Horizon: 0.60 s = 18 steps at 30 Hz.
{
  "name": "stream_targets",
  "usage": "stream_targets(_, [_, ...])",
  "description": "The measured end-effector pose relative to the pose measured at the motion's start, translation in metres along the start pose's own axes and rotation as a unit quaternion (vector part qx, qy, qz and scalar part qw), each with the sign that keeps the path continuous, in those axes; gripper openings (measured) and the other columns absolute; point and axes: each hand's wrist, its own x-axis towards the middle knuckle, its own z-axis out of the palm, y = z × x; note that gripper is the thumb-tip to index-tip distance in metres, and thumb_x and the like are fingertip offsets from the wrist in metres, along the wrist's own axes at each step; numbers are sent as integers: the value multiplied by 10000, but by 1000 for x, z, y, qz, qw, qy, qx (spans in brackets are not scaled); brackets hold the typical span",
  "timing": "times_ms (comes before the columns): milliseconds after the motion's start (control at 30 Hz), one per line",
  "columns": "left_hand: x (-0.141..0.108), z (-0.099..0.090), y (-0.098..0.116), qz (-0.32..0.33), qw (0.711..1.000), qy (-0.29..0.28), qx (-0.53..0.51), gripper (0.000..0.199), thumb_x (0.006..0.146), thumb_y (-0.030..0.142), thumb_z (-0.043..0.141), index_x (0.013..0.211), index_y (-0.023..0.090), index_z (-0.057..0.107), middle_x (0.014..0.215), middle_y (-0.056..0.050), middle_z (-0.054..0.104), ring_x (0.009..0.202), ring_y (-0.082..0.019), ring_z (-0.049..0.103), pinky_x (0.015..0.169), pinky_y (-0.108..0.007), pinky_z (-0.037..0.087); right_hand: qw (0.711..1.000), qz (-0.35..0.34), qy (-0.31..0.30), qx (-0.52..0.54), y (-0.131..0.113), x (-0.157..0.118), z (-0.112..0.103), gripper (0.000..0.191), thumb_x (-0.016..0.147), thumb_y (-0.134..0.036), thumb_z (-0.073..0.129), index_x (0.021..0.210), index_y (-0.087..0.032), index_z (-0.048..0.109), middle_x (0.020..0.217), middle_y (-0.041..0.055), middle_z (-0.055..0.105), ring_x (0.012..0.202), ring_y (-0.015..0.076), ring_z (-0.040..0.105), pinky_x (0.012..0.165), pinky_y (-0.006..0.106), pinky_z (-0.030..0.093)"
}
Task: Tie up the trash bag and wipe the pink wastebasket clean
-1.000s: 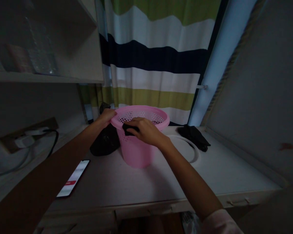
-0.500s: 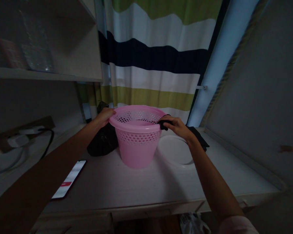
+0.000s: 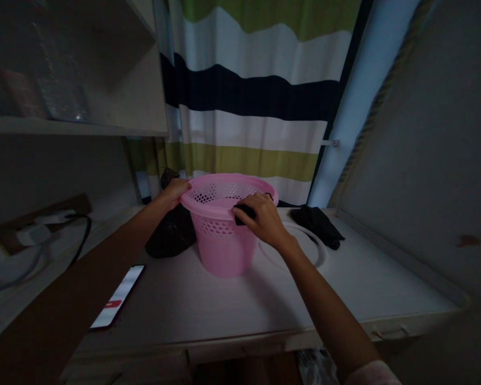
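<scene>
A pink plastic basket [image 3: 226, 246] with a perforated upper band stands upright on the white desk. My left hand [image 3: 176, 192] is closed on the left side of its rim. At the front right of the rim, my right hand [image 3: 264, 219] grips a black cloth [image 3: 243, 215] and presses it against the rim; the fingers partly cover the cloth. A white round lid or ring [image 3: 323, 251] lies flat on the desk just right of the basket, partly behind my right arm. What the basket holds, if anything, is hidden from this angle.
A black bag [image 3: 170, 235] sits left of the basket, and folded black fabric [image 3: 317, 224] lies at the back right. A lit phone [image 3: 120, 297] lies at the front left. Plugs [image 3: 34, 234] with cables are on the left wall, under a shelf [image 3: 76, 127]. Striped curtains [image 3: 248, 131] hang behind.
My right hand has moved left and nearer along the basket's rim with the black cloth. My left hand stays on the rim, and the basket has hardly moved.
</scene>
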Motion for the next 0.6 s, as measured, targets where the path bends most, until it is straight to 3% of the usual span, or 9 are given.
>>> stream_targets(167, [-4,0,4,-2,999,-8,40,223,540,-38,460,604,115,607,448,-14,522,396,-114,477,383,-190,372,994,-26,38,94,30,-10,-6,223,847,-349,505,908,-178,634,876,50,661,841,163,560,809,323,368])
stream_targets(333, [-9,1,9,-12,998,-24,53,306,556,-33,455,746,106,649,543,-41,590,480,-139,543,487,-233,453,978,19,60,199,82,-13,-10,235,840,-371,490,826,-194,644,844,56,653,851,171,572,820,339,415])
stream_targets(433, [-11,3,12,-13,998,-20,65,273,569,-22,472,731,110,647,548,-45,596,502,-140,554,508,-237,460,969,51,71,232,107,-10,-9,274,832,-410,478,783,-186,628,859,69,638,890,181,567,851,345,409])
stream_targets(600, [-3,-1,8,12,994,51,100,50,616,90,563,630,121,599,546,-37,579,514,-137,539,484,-231,436,974,55,70,207,104,-6,-2,358,857,-467,385,735,-183,565,791,60,595,812,172,549,791,333,416])
